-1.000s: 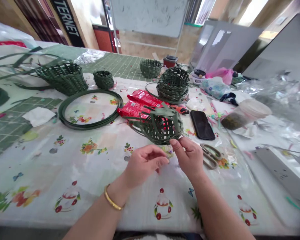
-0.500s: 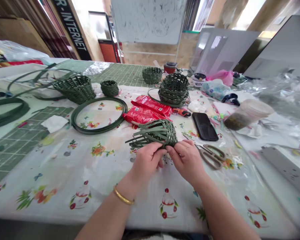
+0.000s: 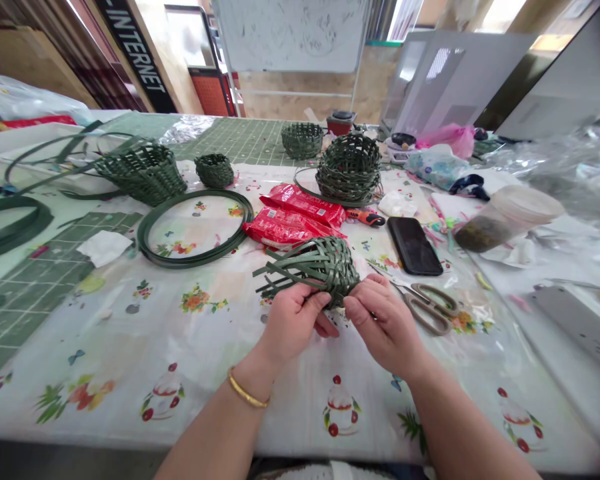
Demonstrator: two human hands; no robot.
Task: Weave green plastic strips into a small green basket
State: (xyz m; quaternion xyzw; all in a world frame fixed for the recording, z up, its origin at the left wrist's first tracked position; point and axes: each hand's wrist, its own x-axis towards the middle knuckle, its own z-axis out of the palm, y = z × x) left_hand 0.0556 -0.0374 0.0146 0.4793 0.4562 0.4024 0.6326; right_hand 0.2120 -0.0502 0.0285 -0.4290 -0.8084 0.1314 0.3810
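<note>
A small half-woven green basket [image 3: 330, 263] lies on its side in front of me, the loose ends of its strips fanning out to the left. My left hand [image 3: 300, 317] is closed on its near side, thumb pressed against the weave. At the basket's right end, my right hand [image 3: 383, 320] is closed in a pinch; what sits between its fingers is mostly hidden, with only a dark sliver showing. Scissors [image 3: 433, 307] with brown handles lie just right of that hand. Behind the basket are red plastic packets [image 3: 295, 220].
A coil of green strip [image 3: 147, 250] lies to the left. Farther back stand finished-looking woven baskets [image 3: 350, 170], some smaller. A black phone [image 3: 414, 247], an orange-handled cutter [image 3: 367, 217], a plastic tub [image 3: 510, 217] and a power strip [image 3: 575, 327] are on the right.
My right hand has shifted slightly right and down, away from my left thumb, opening a gap between the hands. The basket has turned a little, and the camera view has tilted slightly.
</note>
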